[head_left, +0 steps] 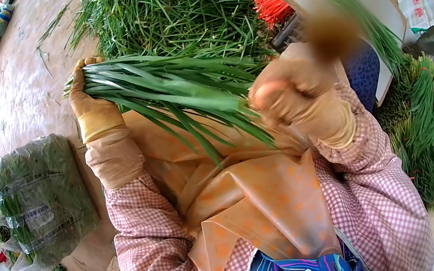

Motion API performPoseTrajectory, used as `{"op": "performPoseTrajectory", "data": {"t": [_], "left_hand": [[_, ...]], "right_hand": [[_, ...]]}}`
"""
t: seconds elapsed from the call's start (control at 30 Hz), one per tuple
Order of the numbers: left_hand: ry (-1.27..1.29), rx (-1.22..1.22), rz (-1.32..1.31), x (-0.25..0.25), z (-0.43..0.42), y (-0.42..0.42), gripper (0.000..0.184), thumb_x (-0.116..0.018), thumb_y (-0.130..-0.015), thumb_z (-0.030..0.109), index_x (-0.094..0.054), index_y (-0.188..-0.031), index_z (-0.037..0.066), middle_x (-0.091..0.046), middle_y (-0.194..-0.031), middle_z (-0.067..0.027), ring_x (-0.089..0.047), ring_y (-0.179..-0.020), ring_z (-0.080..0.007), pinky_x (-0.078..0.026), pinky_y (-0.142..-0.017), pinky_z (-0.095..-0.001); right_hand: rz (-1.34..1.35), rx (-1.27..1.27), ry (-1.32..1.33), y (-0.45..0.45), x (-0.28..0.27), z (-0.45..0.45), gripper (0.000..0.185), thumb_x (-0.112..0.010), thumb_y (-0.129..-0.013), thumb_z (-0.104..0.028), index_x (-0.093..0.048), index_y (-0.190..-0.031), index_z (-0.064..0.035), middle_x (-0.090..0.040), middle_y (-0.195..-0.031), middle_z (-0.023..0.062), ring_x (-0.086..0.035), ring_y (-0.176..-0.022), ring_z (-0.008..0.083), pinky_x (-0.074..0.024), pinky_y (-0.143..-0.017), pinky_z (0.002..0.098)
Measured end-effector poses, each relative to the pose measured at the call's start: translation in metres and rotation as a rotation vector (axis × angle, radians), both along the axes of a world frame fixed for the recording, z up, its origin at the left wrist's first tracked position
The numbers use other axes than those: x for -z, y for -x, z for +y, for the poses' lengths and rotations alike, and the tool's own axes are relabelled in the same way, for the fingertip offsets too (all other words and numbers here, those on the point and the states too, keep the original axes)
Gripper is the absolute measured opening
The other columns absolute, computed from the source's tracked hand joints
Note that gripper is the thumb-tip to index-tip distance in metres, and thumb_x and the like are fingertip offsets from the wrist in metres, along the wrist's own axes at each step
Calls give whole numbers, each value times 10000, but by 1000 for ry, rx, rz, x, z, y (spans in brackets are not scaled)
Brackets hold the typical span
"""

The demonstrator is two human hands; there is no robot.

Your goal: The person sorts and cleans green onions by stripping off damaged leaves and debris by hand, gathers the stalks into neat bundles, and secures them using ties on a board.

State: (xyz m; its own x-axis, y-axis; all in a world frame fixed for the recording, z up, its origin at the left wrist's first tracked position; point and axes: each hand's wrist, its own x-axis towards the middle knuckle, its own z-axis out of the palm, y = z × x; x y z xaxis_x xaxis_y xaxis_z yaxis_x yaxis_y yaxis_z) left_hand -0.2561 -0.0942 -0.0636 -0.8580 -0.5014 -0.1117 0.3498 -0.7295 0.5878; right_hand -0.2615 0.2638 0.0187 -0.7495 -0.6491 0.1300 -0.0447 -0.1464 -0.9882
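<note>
Green garlic chives [160, 78] — a loose bunch, upper left of centre — are clenched at the base by the gloved left hand [94, 106]. Near the leaf tips, the gloved right hand [301, 88] is curled and blurred; whether leaves are pinched cannot be told. Tidying seems under way — a firm base hold and light pulls appear called for.
</note>
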Motion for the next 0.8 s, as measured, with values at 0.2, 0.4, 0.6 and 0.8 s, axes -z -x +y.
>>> {"op": "performPoseTrajectory", "data": {"t": [0.2, 0.4, 0.6, 0.8], "left_hand": [[-67, -56, -9, 2, -1, 0, 199, -582, -847, 145, -608, -971, -8, -628, -961, -122, -588, -944, -305, -484, -890, -451], [-80, -129, -83, -1, 3, 3, 184, -574, -855, 143, -622, -955, -3, -638, -986, -133, -592, -955, -311, -482, -894, -461], [-39, -87, -44, 2, 0, 2, 170, -569, -855, 131, -603, -962, 3, -624, -961, -123, -577, -950, -308, -471, -894, -459], [-82, -5, -27, 9, -3, 6, 153, -563, -855, 127, -592, -949, 10, -613, -922, -116, -576, -915, -299, -473, -885, -443]], "right_hand": [[-175, 25, -49, 5, -14, 19, 131, -620, -896, -131, -633, -886, -1, -639, -696, 28, -578, -577, 78, -467, -512, 209], [314, -17, -585, 5, -8, 13, 481, -632, -841, -458, -618, -917, 17, -579, -579, 131, -589, -507, 215, -444, -481, 312], [362, -129, -611, 9, -8, -9, 524, -594, -845, -510, -610, -900, 11, -541, -549, 145, -576, -494, 257, -431, -482, 360], [420, 50, -133, 4, 1, -30, 127, -661, -846, -115, -628, -817, 4, -570, -607, 134, -567, -506, 220, -424, -468, 287]]}}
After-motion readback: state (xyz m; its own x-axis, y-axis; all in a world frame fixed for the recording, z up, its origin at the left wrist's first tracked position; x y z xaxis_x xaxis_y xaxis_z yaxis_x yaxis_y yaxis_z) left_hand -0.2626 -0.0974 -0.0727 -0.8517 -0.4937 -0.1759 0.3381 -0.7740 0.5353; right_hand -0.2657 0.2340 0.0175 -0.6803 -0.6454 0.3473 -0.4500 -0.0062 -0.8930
